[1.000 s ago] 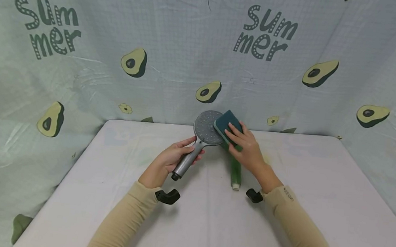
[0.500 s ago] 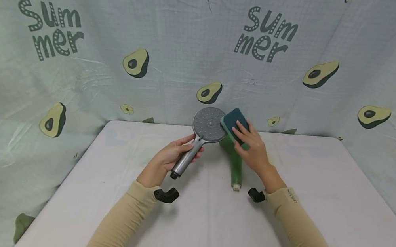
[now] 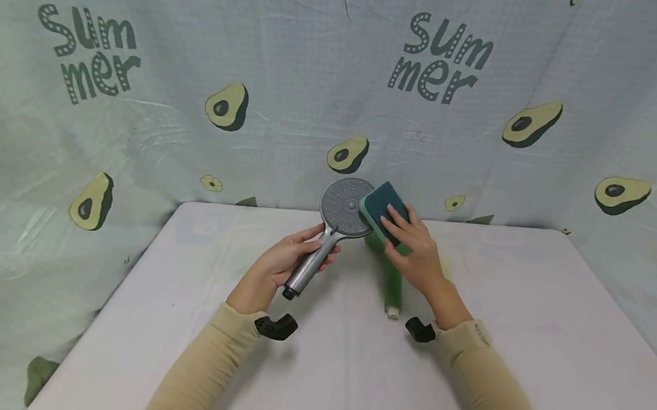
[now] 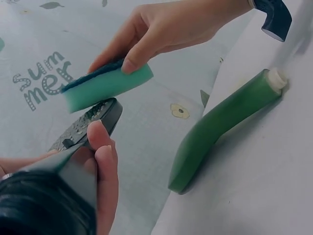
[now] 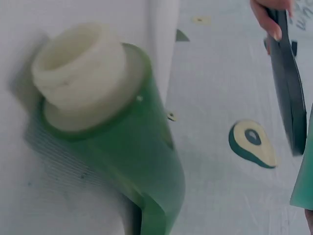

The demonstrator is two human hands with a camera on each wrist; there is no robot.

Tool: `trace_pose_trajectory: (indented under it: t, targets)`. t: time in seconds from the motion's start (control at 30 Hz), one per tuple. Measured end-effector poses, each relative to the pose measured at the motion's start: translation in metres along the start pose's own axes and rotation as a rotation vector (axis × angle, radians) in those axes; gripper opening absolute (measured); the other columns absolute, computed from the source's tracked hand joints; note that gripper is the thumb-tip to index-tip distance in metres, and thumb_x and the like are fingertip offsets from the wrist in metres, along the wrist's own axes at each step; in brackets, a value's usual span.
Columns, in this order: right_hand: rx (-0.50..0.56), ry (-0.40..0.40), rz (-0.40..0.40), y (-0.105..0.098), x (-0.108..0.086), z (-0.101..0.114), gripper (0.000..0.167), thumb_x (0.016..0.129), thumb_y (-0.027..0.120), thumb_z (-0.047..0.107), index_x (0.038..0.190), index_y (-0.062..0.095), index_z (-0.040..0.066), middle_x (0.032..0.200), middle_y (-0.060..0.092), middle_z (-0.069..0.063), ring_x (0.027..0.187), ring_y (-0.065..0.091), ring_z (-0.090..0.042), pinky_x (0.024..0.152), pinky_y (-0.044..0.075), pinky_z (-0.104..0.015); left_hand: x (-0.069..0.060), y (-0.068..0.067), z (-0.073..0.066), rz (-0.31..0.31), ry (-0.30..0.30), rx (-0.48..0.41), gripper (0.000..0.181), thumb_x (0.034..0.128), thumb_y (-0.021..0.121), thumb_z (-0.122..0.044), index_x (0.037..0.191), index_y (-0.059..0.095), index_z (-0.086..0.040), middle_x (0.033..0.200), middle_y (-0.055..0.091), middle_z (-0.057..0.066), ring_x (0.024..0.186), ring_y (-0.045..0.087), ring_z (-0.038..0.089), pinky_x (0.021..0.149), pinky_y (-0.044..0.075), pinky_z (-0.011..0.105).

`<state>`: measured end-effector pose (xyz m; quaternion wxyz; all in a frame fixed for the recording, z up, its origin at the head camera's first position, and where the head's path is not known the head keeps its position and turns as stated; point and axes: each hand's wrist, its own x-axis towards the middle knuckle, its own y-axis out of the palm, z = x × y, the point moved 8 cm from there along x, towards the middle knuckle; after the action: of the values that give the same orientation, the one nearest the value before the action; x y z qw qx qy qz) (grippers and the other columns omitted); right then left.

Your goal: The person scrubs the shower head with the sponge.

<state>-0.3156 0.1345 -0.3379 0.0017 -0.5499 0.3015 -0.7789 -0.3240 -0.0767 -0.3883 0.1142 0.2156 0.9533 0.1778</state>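
A grey shower head [image 3: 345,206] with a silver handle is raised above the back of the table, its nozzle face toward the head camera. The left hand [image 3: 284,263] grips the handle. A sponge [image 3: 384,212], dark teal on one side and light green on the other, is pinched by the right hand [image 3: 417,253], and its edge lies at the right rim of the nozzle face. In the left wrist view the light green side of the sponge [image 4: 110,88] faces the shower head [image 4: 85,125].
Behind and below the right hand, a bent green tube-like object [image 3: 393,290] with a whitish threaded end lies on the white-covered table [image 3: 230,367]. A patterned sheet [image 3: 294,63] hangs behind the table.
Over the last second the sponge moved right and up with the right hand, then slightly back left and down. The shower head rose slightly, still in the left hand's grip.
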Motion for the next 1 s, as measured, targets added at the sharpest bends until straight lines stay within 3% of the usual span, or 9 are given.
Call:
trace_pose_trajectory:
  t: [0.1, 0.3, 0.53, 0.77, 1.0]
  targets:
    - [0.018, 0.008, -0.017, -0.001, -0.001, -0.002, 0.045, 0.078, 0.077, -0.016, 0.121, 0.07, -0.01, 0.134, 0.06, -0.029, 0.134, 0.043, -0.056, 0.104, 0.036, -0.07, -0.001, 0.001, -0.002, 0.011, 0.005, 0.001, 0.057, 0.1115, 0.033, -0.003, 0.165, 0.014, -0.008, 0.115, 0.065, 0.011, 0.087, 0.07, 0.013, 0.076, 0.057, 0.026]
    - [0.012, -0.067, 0.008, 0.004, -0.001, 0.006, 0.046, 0.077, 0.08, -0.013, 0.121, 0.072, -0.007, 0.134, 0.06, -0.028, 0.134, 0.043, -0.057, 0.102, 0.038, -0.071, -0.002, 0.003, -0.005, 0.008, 0.002, -0.017, 0.057, 0.1116, 0.034, -0.003, 0.165, 0.016, -0.009, 0.112, 0.067, 0.011, 0.086, 0.071, 0.013, 0.075, 0.057, 0.026]
    - [0.018, 0.018, -0.081, -0.007, -0.006, -0.002, 0.045, 0.077, 0.076, -0.015, 0.121, 0.071, -0.009, 0.134, 0.059, -0.029, 0.136, 0.041, -0.057, 0.107, 0.036, -0.066, -0.003, 0.004, -0.004, -0.002, -0.002, 0.0, 0.056, 0.1116, 0.035, -0.003, 0.165, 0.018, -0.011, 0.114, 0.066, 0.011, 0.086, 0.071, 0.013, 0.076, 0.057, 0.027]
    - [-0.003, -0.099, 0.0, 0.001, -0.001, 0.011, 0.048, 0.075, 0.081, -0.013, 0.121, 0.072, -0.007, 0.134, 0.06, -0.029, 0.133, 0.043, -0.058, 0.099, 0.038, -0.073, -0.002, 0.006, -0.006, 0.014, 0.006, -0.009, 0.056, 0.1118, 0.035, -0.004, 0.165, 0.017, -0.009, 0.111, 0.068, 0.01, 0.086, 0.071, 0.013, 0.075, 0.057, 0.026]
    - [-0.02, 0.011, -0.085, -0.005, -0.003, -0.002, 0.047, 0.076, 0.077, -0.016, 0.122, 0.071, -0.009, 0.135, 0.06, -0.028, 0.135, 0.042, -0.056, 0.105, 0.037, -0.068, -0.002, 0.006, -0.007, 0.014, 0.011, -0.029, 0.056, 0.1116, 0.034, -0.003, 0.165, 0.017, -0.009, 0.11, 0.068, 0.01, 0.086, 0.071, 0.013, 0.075, 0.057, 0.026]
